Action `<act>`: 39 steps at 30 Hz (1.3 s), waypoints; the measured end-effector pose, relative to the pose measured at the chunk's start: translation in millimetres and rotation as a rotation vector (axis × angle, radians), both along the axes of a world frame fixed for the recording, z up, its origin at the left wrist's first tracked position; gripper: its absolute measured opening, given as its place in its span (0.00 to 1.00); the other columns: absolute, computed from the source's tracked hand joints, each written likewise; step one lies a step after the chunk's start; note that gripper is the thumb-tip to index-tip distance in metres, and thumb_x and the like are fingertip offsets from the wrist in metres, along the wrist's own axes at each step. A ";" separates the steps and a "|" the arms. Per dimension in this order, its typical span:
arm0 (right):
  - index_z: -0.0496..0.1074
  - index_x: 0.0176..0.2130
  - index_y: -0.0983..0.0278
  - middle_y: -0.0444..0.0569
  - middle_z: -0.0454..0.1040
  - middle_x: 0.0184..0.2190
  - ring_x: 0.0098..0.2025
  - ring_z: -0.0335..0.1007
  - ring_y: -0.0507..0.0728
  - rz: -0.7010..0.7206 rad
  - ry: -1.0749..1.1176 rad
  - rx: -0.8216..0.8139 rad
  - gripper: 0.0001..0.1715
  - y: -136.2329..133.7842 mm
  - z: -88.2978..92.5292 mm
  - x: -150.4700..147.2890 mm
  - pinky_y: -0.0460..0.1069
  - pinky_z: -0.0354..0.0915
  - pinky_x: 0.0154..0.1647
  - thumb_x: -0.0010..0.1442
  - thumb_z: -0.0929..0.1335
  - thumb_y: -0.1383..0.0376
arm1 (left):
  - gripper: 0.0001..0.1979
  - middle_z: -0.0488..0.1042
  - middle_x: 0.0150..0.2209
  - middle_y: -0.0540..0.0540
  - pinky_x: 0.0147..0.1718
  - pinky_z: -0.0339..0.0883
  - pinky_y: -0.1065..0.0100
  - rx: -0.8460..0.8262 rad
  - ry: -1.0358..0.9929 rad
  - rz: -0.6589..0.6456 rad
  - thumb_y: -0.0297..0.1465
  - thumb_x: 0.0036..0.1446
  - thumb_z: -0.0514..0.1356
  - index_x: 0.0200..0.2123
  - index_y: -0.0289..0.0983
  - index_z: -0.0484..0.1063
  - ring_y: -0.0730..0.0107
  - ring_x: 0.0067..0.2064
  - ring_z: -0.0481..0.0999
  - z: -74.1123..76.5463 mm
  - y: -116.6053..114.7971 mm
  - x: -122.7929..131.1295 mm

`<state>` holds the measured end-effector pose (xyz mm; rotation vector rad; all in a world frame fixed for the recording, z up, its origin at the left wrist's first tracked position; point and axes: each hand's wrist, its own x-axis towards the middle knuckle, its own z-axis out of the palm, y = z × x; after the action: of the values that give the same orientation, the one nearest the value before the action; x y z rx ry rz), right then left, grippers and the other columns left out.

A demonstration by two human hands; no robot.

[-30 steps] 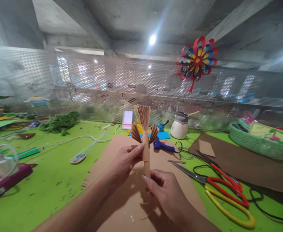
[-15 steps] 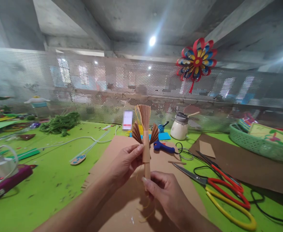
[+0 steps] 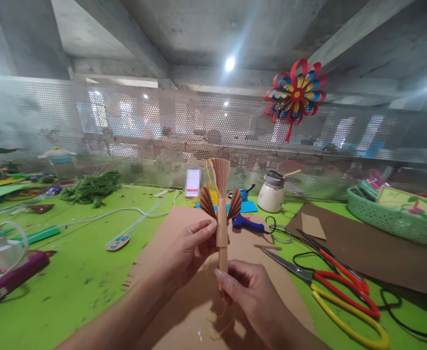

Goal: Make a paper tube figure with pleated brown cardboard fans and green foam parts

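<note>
Upright in front of me is a brown paper craft [image 3: 222, 223], a rolled tube with a pleated fan on top and a smaller pleated fan on each side. My left hand [image 3: 196, 243] pinches the tube's wider upper part from the left. Lower down, my right hand [image 3: 247, 287] grips the narrow stem between thumb and fingers. Thin yellow string [image 3: 222, 333] dangles below the stem. Under both hands lies a large sheet of brown paper [image 3: 177, 316]. A blue glue gun [image 3: 248, 223] rests just behind the craft, to its right.
Red and yellow scissors [image 3: 348, 301] and black cords lie on the right. Behind them are dark brown paper [image 3: 373, 248] and a green basket [image 3: 395, 218]. A white jar [image 3: 270, 194] stands at the back. On the left are a purple power strip [image 3: 14, 277] and green string [image 3: 91, 187].
The view has shifted very slightly, and the craft appears a touch further right, with its right side fan turned more into sight. Both hands keep their hold.
</note>
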<state>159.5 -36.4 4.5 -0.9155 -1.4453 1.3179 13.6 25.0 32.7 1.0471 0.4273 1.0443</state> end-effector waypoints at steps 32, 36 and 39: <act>0.75 0.30 0.70 0.43 0.65 0.23 0.25 0.56 0.49 0.051 0.119 -0.035 0.25 9.1 -13.2 -6.8 0.46 0.54 0.27 0.53 0.71 0.48 | 0.16 0.73 0.29 0.45 0.36 0.65 0.66 -0.068 0.059 0.018 0.37 0.60 0.58 0.45 0.31 0.72 0.67 0.33 0.72 3.6 -11.6 9.5; 0.73 0.29 0.70 0.43 0.64 0.22 0.25 0.56 0.50 -0.051 0.001 0.018 0.28 9.2 -12.1 -3.9 0.46 0.54 0.26 0.57 0.67 0.46 | 0.18 0.72 0.29 0.45 0.33 0.64 0.68 -0.060 0.039 0.062 0.39 0.60 0.58 0.46 0.31 0.70 0.70 0.31 0.70 -0.2 -7.3 10.1; 0.72 0.27 0.68 0.44 0.64 0.22 0.26 0.58 0.52 -0.202 -0.085 0.096 0.27 14.6 -11.4 3.3 0.47 0.55 0.27 0.58 0.66 0.47 | 0.18 0.70 0.27 0.47 0.29 0.62 0.71 -0.083 0.024 0.084 0.38 0.59 0.59 0.47 0.31 0.69 0.73 0.28 0.68 -2.2 -6.0 10.0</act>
<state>162.8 -21.8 -6.9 -1.0355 -1.4276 1.0638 23.6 19.0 30.5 0.9754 0.5339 1.0805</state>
